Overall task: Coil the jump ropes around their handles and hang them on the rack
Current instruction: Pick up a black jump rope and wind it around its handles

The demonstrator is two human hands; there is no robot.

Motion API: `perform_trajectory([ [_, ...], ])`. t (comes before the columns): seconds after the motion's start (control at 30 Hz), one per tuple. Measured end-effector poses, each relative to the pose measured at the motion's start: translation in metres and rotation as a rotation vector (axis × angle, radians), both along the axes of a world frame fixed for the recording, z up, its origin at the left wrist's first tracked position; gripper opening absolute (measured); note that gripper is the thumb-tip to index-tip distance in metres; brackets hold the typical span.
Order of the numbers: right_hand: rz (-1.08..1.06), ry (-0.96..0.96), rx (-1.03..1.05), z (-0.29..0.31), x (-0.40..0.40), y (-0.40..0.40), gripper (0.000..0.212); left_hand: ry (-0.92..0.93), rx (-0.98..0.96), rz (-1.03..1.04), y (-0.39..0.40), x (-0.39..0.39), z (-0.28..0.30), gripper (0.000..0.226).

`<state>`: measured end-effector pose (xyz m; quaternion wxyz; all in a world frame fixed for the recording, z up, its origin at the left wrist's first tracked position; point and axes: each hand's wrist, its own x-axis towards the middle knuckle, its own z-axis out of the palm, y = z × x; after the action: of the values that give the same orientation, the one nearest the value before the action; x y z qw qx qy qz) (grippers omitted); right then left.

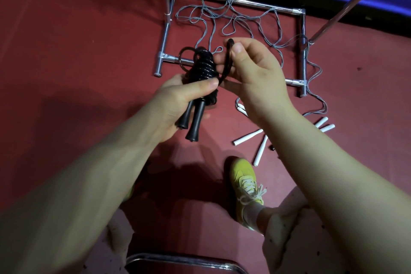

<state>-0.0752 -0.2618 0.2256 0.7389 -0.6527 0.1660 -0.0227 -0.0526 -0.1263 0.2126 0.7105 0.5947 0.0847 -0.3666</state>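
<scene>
The left hand (178,98) grips the black plastic jump-rope handles (192,118), long axis toward seven o'clock; the right hand (249,73), at three o'clock, pinches the black rope's free loop (229,55) above the coil.

Quick count from what I can see: two hands, the left hand (178,98) and the right hand (251,73), both busy with one black jump rope (203,66). That rope has two black handles (192,118) side by side. On the red floor there's a tangle of grey rope (222,20), probably two or three ropes, hard to tell in that mess. White handles (246,137): I count five showing, maybe one more hidden behind the arm. One metal rack base (300,51). One yellow shoe (243,182).
</scene>
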Motion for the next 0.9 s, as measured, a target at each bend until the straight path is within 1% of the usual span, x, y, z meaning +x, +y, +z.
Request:
perform_trajectory([
  [0.07,-0.019,0.003,0.014,0.0,0.001,0.0,0.015,0.027,-0.011,-0.008,-0.002,-0.001,0.002,0.044],
  [0.2,-0.055,0.026,0.005,-0.001,0.002,-0.002,0.016,0.098,-0.01,0.015,-0.005,0.002,0.002,0.029],
  [0.27,-0.121,0.054,-0.028,-0.002,0.004,-0.004,0.017,0.082,0.015,0.028,-0.006,0.003,0.0,0.025],
  [0.3,-0.157,0.068,-0.03,-0.004,0.005,-0.006,0.017,0.068,0.03,0.029,-0.007,0.003,0.0,0.028],
  [0.4,-0.256,0.135,0.062,-0.007,0.007,-0.014,0.023,0.041,0.033,0.019,-0.008,0.004,-0.003,0.051],
  [0.43,-0.284,0.157,0.107,-0.007,0.007,-0.016,0.024,0.031,0.02,0.0,-0.008,0.005,-0.003,0.053],
  [0.5,-0.31,0.16,0.156,-0.008,0.007,-0.019,0.025,0.001,0.009,-0.063,-0.008,0.005,-0.004,0.045],
  [0.53,-0.298,0.135,0.136,-0.009,0.007,-0.019,0.024,-0.02,0.021,-0.094,-0.008,0.004,-0.004,0.039],
  [0.57,-0.268,0.095,0.068,-0.009,0.006,-0.019,0.023,-0.043,0.042,-0.116,-0.007,0.004,-0.004,0.033],
  [0.63,-0.163,-0.001,-0.191,-0.011,0.004,-0.02,0.021,-0.058,0.074,-0.134,-0.005,0.005,-0.004,0.024],
  [0.67,-0.111,-0.035,-0.307,-0.012,0.003,-0.02,0.02,-0.056,0.082,-0.144,-0.004,0.006,-0.004,0.024],
  [0.7,-0.084,-0.048,-0.363,-0.013,0.002,-0.02,0.019,-0.054,0.089,-0.16,-0.003,0.007,-0.005,0.028],
  [0.73,-0.085,-0.039,-0.357,-0.013,0.001,-0.019,0.02,-0.052,0.095,-0.18,-0.002,0.008,-0.006,0.032],
  [0.8,-0.128,0.019,-0.246,-0.012,0.002,-0.019,0.024,-0.063,0.093,-0.192,-0.001,0.009,-0.008,0.033],
  [0.9,-0.15,0.148,-0.075,-0.011,0.004,-0.019,0.029,-0.119,0.103,-0.131,-0.003,0.005,-0.01,0.029],
])
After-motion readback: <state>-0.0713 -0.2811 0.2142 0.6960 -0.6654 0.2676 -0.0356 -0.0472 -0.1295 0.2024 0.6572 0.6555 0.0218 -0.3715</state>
